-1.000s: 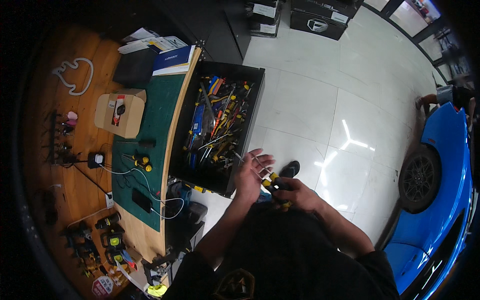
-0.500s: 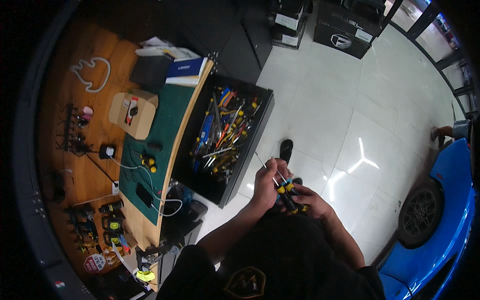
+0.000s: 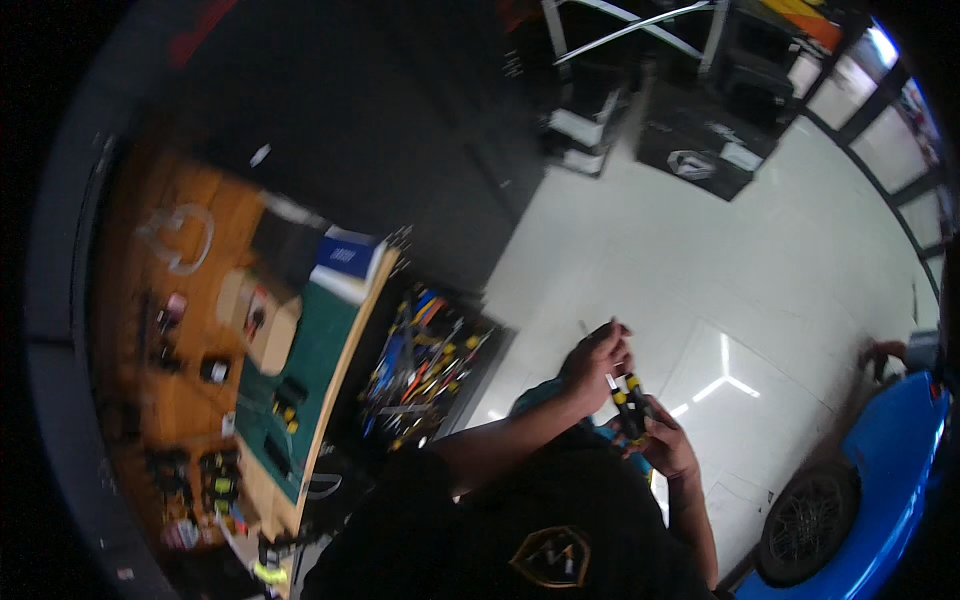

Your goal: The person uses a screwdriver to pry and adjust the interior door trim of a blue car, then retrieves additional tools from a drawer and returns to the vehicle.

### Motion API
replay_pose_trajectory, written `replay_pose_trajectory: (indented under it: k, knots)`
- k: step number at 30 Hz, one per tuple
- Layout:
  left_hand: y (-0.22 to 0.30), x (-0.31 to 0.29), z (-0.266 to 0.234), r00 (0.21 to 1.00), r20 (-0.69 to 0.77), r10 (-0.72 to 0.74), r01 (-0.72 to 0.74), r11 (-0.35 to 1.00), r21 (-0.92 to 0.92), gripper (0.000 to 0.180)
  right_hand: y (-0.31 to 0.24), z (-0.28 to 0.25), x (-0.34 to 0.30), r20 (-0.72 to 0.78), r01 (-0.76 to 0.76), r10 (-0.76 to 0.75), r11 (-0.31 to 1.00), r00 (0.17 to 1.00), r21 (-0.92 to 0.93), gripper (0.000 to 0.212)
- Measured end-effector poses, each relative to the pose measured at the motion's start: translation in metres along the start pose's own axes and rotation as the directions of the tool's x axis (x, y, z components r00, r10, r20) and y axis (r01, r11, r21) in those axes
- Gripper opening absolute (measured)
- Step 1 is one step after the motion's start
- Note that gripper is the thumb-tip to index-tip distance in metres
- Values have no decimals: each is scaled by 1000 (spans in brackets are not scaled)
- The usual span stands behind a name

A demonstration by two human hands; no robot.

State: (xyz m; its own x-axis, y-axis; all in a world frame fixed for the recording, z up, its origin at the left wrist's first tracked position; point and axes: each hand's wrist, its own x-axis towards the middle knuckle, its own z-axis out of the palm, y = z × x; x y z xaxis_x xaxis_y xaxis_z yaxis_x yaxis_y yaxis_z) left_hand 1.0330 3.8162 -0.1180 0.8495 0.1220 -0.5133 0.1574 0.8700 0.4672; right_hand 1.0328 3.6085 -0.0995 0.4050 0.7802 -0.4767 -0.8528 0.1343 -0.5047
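In front of my body are two screwdrivers with black and yellow handles, held side by side. My right hand is closed around the butt ends of the handles. My left hand is closed at the shaft end, and a thin shaft tip sticks out past it on the far left side. The fingers of that hand hide most of the shafts. To the left of both hands, an open drawer is filled with a jumble of hand tools. Motion blurs the picture.
A wooden bench with a green mat lies left of the drawer, bearing a cardboard box and a blue-and-white booklet. Black boxes stand on the pale floor ahead. A blue car is at right, near another person's hand.
My view has swung, so the bench and drawer sit lower. Both hands have shifted right in the picture, still holding the screwdrivers; my left hand now covers more of the shafts.
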Motion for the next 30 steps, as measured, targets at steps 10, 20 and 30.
replay_pose_trajectory:
  k: [10, 20, 30]
  knots:
    - [-47, 124, 158, 982, 130, -139, 153, 983, -101, 26, -159, -121, 13, 104, -37, 45, 996, 994, -79, 44]
    - [-39, 99, 155, 927, -112, 358, -375, 886, -274, 43, -267, -92, 81, 338, -193, 598, 651, 727, -735, 47]
    - [-10, -74, 75, 438, -690, 577, -853, 508, -117, 38, -146, 21, 105, 405, 15, 798, 446, 447, -895, 41]
